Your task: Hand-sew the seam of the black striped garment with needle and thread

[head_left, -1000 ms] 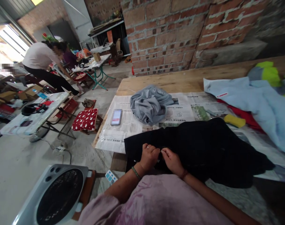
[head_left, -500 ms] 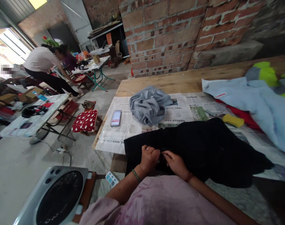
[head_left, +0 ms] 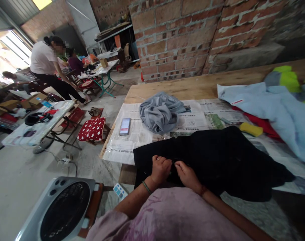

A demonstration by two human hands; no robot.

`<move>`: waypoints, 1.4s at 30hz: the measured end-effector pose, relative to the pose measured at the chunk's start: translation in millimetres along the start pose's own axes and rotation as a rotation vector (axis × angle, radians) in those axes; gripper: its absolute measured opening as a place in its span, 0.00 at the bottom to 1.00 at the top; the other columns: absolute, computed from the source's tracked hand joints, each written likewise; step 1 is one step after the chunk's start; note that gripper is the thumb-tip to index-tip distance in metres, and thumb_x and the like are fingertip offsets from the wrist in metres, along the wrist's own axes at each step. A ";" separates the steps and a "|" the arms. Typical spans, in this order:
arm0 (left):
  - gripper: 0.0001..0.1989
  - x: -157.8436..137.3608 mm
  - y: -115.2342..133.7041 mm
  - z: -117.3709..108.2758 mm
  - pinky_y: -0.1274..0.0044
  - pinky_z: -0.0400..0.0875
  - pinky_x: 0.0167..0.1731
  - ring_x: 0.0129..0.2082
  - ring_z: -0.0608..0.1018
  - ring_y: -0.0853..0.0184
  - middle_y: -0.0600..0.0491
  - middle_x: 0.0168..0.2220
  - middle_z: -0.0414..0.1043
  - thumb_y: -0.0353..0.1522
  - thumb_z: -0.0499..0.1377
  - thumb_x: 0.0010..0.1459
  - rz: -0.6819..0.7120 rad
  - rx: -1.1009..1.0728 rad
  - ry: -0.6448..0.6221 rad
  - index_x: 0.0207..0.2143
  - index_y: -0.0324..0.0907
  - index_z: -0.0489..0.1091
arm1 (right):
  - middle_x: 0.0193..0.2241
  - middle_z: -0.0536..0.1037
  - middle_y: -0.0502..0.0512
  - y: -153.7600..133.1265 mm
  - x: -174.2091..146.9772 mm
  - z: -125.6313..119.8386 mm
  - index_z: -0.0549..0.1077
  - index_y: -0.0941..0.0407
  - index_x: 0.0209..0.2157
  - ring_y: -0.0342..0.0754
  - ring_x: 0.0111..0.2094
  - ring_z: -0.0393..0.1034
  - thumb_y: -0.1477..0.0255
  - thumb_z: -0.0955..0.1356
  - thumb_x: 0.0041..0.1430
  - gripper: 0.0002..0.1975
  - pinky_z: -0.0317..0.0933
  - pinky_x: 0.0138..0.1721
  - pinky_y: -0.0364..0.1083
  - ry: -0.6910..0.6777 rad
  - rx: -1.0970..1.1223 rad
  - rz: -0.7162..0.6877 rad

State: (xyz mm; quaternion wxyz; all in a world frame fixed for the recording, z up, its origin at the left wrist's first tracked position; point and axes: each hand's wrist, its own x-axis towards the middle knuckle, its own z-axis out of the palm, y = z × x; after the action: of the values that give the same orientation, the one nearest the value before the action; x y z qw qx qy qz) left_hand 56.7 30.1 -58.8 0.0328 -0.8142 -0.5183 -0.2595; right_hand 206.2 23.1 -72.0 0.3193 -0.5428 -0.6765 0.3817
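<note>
A black garment lies spread over the near edge of the table and hangs down in front of me. My left hand, with a ring and a green bracelet, is closed on a bunched fold of it. Close beside it, my right hand pinches at the same spot, thumb and forefinger together. Whatever small thing sits between the fingertips is too dark to make out. Beyond the garment lies a crumpled grey cloth. Left of that cloth rests a phone.
Newspaper under clear film covers the wooden table. On the right lie a yellow sponge and light blue clothing. A heater-like appliance and a red-cushioned stool stand left. A person bends near another table.
My hands stay at nearly the same place on the black garment, the fingertips shifting slightly. In the background, the bending person has raised the upper body a little.
</note>
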 end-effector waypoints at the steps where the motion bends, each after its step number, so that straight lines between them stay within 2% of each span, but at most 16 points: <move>1: 0.08 -0.1 -0.3 0.1 0.71 0.57 0.40 0.28 0.70 0.70 0.55 0.24 0.69 0.30 0.53 0.57 -0.007 -0.005 -0.003 0.29 0.42 0.71 | 0.21 0.72 0.53 -0.5 -0.3 -0.3 0.66 0.56 0.30 0.45 0.21 0.65 0.65 0.55 0.58 0.14 0.57 0.24 0.43 -0.009 -0.009 0.010; 6: 0.07 0.0 -1.2 0.7 0.70 0.57 0.40 0.29 0.71 0.69 0.54 0.25 0.71 0.30 0.53 0.57 -0.043 -0.034 -0.017 0.30 0.43 0.71 | 0.21 0.71 0.53 -2.1 -0.4 -3.3 0.65 0.55 0.26 0.45 0.22 0.65 0.65 0.55 0.57 0.14 0.57 0.26 0.43 -0.015 -0.047 -0.039; 14: 0.09 4.1 1.0 -1.7 0.71 0.56 0.39 0.29 0.69 0.69 0.54 0.25 0.69 0.29 0.51 0.58 -0.040 -0.010 -0.065 0.28 0.42 0.70 | 0.21 0.71 0.53 -2.0 2.0 3.3 0.67 0.56 0.29 0.45 0.22 0.65 0.66 0.55 0.57 0.14 0.57 0.26 0.43 0.035 -0.004 -0.030; 19: 0.10 4.0 3.1 -3.4 0.71 0.56 0.39 0.28 0.67 0.68 0.54 0.23 0.67 0.28 0.50 0.57 0.029 0.013 -0.082 0.25 0.42 0.69 | 0.20 0.71 0.52 -2.5 1.7 6.1 0.67 0.56 0.28 0.44 0.21 0.64 0.65 0.56 0.56 0.14 0.57 0.25 0.42 0.090 0.005 -0.014; 23: 0.08 1.9 4.3 -1.9 0.70 0.55 0.41 0.30 0.69 0.68 0.54 0.24 0.69 0.28 0.52 0.57 0.090 -0.011 -0.131 0.28 0.42 0.70 | 0.20 0.71 0.53 -5.4 1.1 2.3 0.67 0.55 0.26 0.44 0.21 0.63 0.64 0.56 0.55 0.14 0.57 0.25 0.42 0.104 -0.001 0.017; 29: 0.06 4.2 -3.8 -7.6 0.73 0.59 0.37 0.32 0.73 0.71 0.55 0.29 0.74 0.28 0.56 0.55 -0.081 -0.200 -0.182 0.32 0.44 0.73 | 0.17 0.66 0.49 -6.0 1.2 -1.5 0.67 0.56 0.26 0.43 0.19 0.59 0.61 0.57 0.55 0.15 0.54 0.22 0.41 0.044 0.092 0.080; 32: 0.09 7.4 -11.5 -12.3 0.74 0.61 0.37 0.33 0.74 0.70 0.55 0.30 0.75 0.26 0.56 0.53 -0.131 -0.239 -0.196 0.35 0.46 0.73 | 0.17 0.65 0.48 -3.4 0.6 0.1 0.68 0.56 0.30 0.42 0.19 0.58 0.61 0.58 0.54 0.14 0.53 0.20 0.41 0.015 0.185 0.144; 35: 0.09 11.7 -16.6 -15.4 0.75 0.63 0.36 0.32 0.75 0.70 0.54 0.30 0.76 0.26 0.55 0.54 -0.212 -0.278 -0.152 0.35 0.44 0.73 | 0.18 0.65 0.47 -2.1 -0.2 1.7 0.68 0.56 0.32 0.41 0.17 0.57 0.62 0.59 0.52 0.14 0.52 0.18 0.40 -0.034 0.303 0.242; 38: 0.09 14.2 -13.8 -18.2 0.75 0.64 0.36 0.31 0.75 0.70 0.54 0.31 0.75 0.27 0.54 0.56 -0.300 -0.297 -0.068 0.37 0.43 0.72 | 0.16 0.63 0.45 -3.7 -0.4 1.2 0.66 0.56 0.27 0.39 0.15 0.55 0.61 0.59 0.51 0.13 0.50 0.16 0.39 -0.060 0.403 0.307; 42: 0.07 9.9 1.6 -19.7 0.72 0.61 0.40 0.35 0.74 0.68 0.54 0.33 0.75 0.31 0.58 0.53 -0.262 -0.258 -0.044 0.36 0.44 0.71 | 0.16 0.64 0.45 -5.2 -0.6 -0.2 0.65 0.56 0.25 0.38 0.14 0.55 0.60 0.60 0.51 0.13 0.50 0.15 0.39 -0.035 0.427 0.313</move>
State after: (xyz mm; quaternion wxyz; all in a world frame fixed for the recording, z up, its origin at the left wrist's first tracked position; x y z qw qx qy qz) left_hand 53.6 31.2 -37.0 -0.1174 -0.7426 -0.5831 -0.3078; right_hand 204.0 22.0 -67.5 0.3520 -0.5545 -0.4938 0.5698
